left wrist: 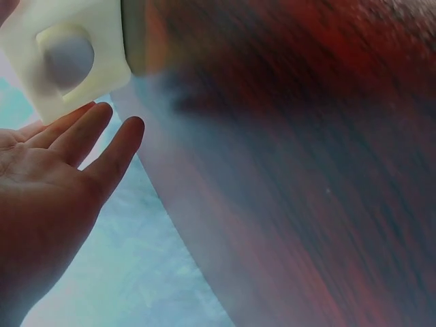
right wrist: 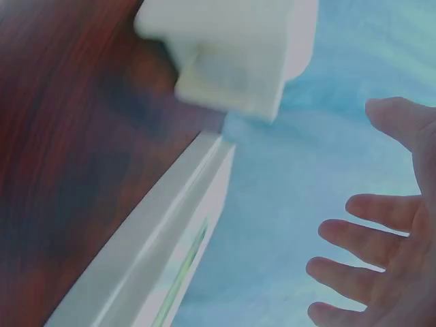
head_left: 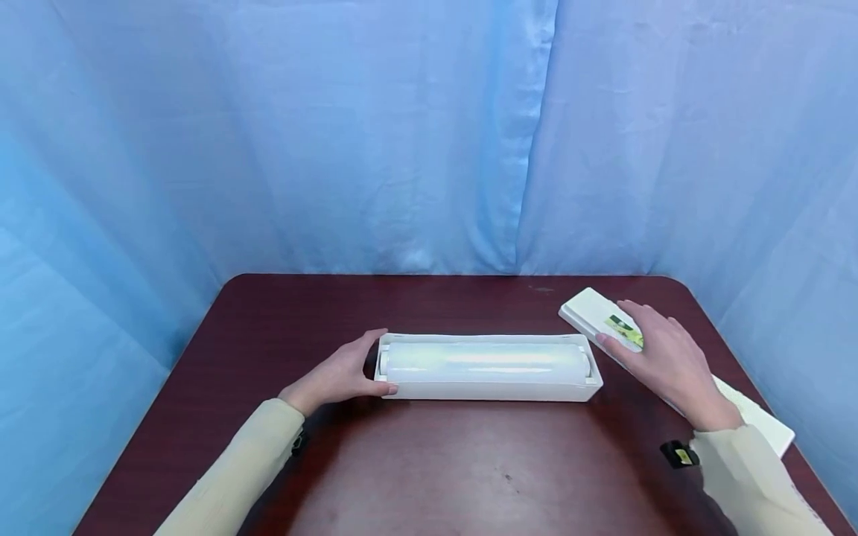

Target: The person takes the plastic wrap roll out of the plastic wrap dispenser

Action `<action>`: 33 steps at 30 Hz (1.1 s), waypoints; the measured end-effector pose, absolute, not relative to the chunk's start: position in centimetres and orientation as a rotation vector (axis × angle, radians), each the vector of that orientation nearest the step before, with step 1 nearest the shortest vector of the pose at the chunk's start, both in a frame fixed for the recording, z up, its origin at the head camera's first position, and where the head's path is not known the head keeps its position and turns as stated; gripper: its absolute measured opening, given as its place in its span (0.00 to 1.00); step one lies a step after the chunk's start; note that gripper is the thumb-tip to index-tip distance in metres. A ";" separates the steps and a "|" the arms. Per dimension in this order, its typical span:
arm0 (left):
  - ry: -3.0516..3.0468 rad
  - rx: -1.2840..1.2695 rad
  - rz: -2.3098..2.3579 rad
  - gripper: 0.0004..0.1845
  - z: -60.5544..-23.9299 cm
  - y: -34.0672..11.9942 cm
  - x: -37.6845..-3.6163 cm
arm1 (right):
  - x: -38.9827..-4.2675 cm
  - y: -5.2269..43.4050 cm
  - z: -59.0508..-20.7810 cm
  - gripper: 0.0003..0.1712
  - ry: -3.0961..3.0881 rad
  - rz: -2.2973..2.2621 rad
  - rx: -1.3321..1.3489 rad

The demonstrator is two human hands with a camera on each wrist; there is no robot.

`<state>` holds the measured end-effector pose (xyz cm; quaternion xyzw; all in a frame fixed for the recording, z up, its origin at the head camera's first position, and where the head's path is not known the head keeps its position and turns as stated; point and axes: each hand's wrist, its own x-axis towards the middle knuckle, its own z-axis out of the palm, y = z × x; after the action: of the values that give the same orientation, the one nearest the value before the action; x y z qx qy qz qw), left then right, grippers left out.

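We see a dark reddish-brown table (head_left: 436, 461) with a faint wood grain, and behind it a plain light blue curtain (head_left: 335, 134). On the table lies a white tray (head_left: 489, 388) holding a pale, milky-white roll (head_left: 485, 361), and beside it a white lid (head_left: 593, 311) bearing a small green and yellow label (head_left: 623, 328). Both sleeves (head_left: 234, 469) are cream-coloured.

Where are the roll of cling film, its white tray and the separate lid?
roll of cling film (head_left: 484, 359), head view, middle of the roll.
white tray (head_left: 489, 391), head view, near wall.
lid (head_left: 590, 307), head view, bare far end.
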<state>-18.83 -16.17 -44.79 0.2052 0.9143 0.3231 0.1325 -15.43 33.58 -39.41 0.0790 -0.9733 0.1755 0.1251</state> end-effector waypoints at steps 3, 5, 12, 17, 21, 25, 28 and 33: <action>2.655 0.592 0.941 0.58 -44.7 -16.0 -18.9 | -15.1 32.0 -39.0 0.40 -2.770 0.549 0.263; 2.655 0.587 0.941 0.58 -44.7 -16.0 -19.0 | -14.9 31.1 -38.9 0.38 -2.736 0.576 0.288; 2.659 0.581 0.934 0.58 -44.7 -16.0 -19.1 | -14.8 28.3 -38.7 0.33 -2.652 0.663 0.396; 2.667 0.585 0.937 0.57 -44.7 -15.9 -19.1 | -14.7 26.9 -38.5 0.34 -2.628 0.670 0.463; 2.671 0.581 0.935 0.58 -44.6 -15.9 -19.0 | -14.6 26.1 -38.5 0.34 -2.637 0.690 0.497; 2.678 0.573 0.920 0.58 -44.6 -15.8 -19.0 | -14.7 25.3 -38.7 0.34 -2.612 0.709 0.539; 2.680 0.569 0.918 0.59 -44.6 -15.8 -19.0 | -14.8 24.6 -38.8 0.33 -2.588 0.726 0.578; 2.682 0.571 0.923 0.58 -44.5 -15.9 -19.0 | -15.0 23.4 -39.1 0.33 -2.590 0.782 0.631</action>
<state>-18.96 -15.89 -44.53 0.1957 0.9198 0.3168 0.1240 -14.95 23.38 -39.11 0.2233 -0.9169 0.2770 0.1807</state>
